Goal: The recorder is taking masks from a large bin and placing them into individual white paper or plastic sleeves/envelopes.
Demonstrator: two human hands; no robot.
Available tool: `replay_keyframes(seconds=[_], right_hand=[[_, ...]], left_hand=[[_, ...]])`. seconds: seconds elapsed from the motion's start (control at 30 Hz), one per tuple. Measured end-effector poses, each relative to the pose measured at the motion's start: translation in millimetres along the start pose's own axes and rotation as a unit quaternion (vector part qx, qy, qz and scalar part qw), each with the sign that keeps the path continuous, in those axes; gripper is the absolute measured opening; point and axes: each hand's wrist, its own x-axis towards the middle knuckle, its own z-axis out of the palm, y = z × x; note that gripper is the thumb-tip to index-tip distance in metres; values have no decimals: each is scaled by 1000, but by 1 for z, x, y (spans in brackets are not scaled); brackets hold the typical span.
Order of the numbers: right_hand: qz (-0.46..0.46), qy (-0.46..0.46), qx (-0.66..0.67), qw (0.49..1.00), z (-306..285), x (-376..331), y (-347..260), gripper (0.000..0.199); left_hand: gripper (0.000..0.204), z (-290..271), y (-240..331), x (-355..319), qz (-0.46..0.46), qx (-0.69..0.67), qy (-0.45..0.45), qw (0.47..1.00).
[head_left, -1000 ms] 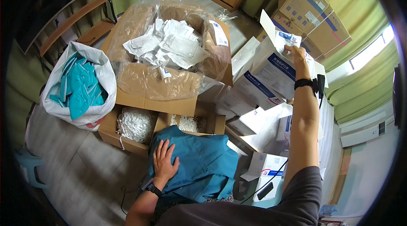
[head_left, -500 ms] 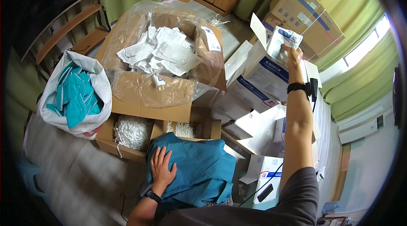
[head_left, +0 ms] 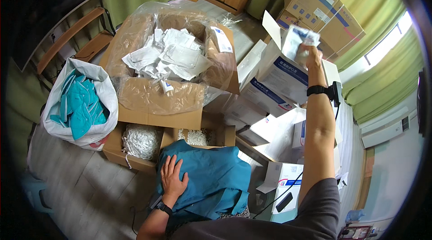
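My right hand (head_left: 312, 56) is stretched out to the far right, its fingers closed on a clear packet (head_left: 294, 41) with white and blue print, slightly smeared by motion. The packet is over the open top of a white carton with a blue band (head_left: 288, 75). My left hand (head_left: 173, 179) lies flat, fingers spread, on a teal cloth (head_left: 216, 168) across my lap. Just beyond the cloth, a cardboard box holds a tangle of white cord (head_left: 140, 142) and, in another compartment, small white bits (head_left: 195, 138).
A large plastic-lined cardboard box (head_left: 157, 98) holds white pouches (head_left: 175, 55). Left of it, a white sack (head_left: 110, 100) holds teal mask-shaped pieces (head_left: 81, 105). Brown cartons (head_left: 315, 6) are stacked at the far right. An opened white box (head_left: 288, 174) stands near my right elbow.
The packet in my right hand has tilted and shifted slightly up and left over the carton. My left hand stays on the cloth.
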Motion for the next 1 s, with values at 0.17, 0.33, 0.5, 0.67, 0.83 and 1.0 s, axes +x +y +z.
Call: replay_keyframes(seconds=[0.17, 0.33, 0.5, 0.67, 0.83, 1.0], right_hand=[[-255, 71, 327, 907, -31, -30, -61, 41], [-71, -279, 393, 874, -79, -126, -53, 34], [-21, -419, 215, 882, -97, -311, 88, 41], [222, -352, 279, 865, -99, -474, 169, 31], [271, -503, 201, 796, -132, -529, 190, 57], [25, -469, -9, 883, -181, -496, 207, 51]], left_hand=[[55, 0, 2, -1, 14, -13, 12, 1000], [54, 1, 3, -4, 13, -6, 11, 1000], [51, 6, -5, -11, 18, 14, -11, 1000], [54, -46, 52, 2, -97, -478, -114, 865], [48, -75, 72, 8, 21, -338, -203, 919], [58, -84, 57, 27, 74, -253, -451, 853]])
